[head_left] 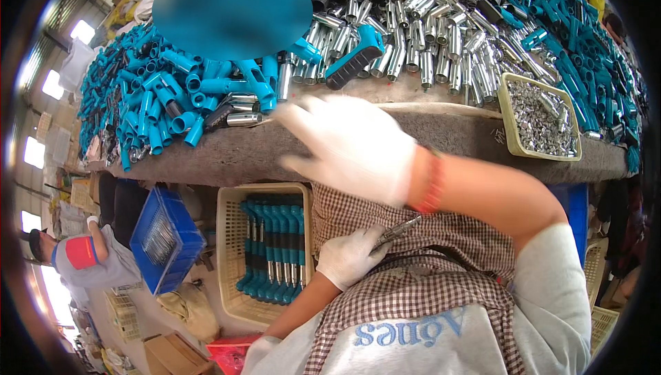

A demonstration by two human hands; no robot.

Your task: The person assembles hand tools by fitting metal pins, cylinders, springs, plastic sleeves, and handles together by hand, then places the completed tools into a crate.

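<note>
In a white glove, my left hand is closed at my lap around a slim metal rod-like piece, whose end sticks out toward the right. My right hand, also gloved and slightly blurred, reaches leftward over the table's front edge. Its thumb stands apart from its stretched fingers, with nothing seen between them. Just beyond it lie teal plastic sleeves in a heap and shiny metal tubes. A teal piece with a black ribbed grip rests on the metal parts farther back.
A cream basket of teal-and-black handled tools stands below the table at my left. Beside it is a blue crate of metal rods. A yellowish tray of small metal pieces sits at the table's right. A person is at far left.
</note>
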